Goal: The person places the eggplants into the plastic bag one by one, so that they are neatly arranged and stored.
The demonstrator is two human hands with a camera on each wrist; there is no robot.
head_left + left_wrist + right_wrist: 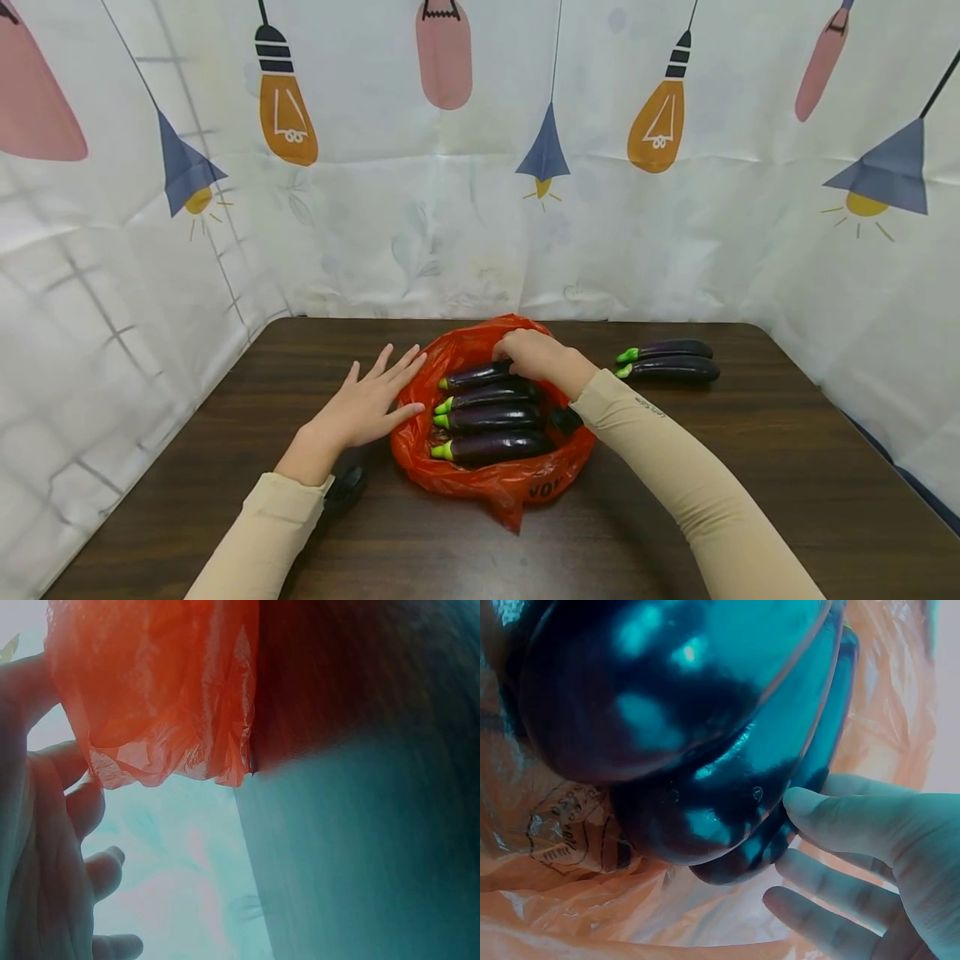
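A red plastic bag [427,473] lies with its mouth wide around several dark purple eggplants [491,418] with green stem ends, lined up side by side. My right hand [536,357] reaches over the bag's far right side and pinches the blunt end of the farthest eggplant [474,377]. In the right wrist view, the thumb [806,806] lies against that eggplant, with fingers on its other side partly hidden. My left hand [369,406], fingers spread and straight, touches the bag's left rim; in the left wrist view its fingers [86,806] lie beside the red plastic.
Two more eggplants [671,367] lie together on the dark wooden table [757,467], right of the bag. A pale curtain [360,225] printed with lamps hangs behind the table and along its sides. Black wrist devices sit near both hands.
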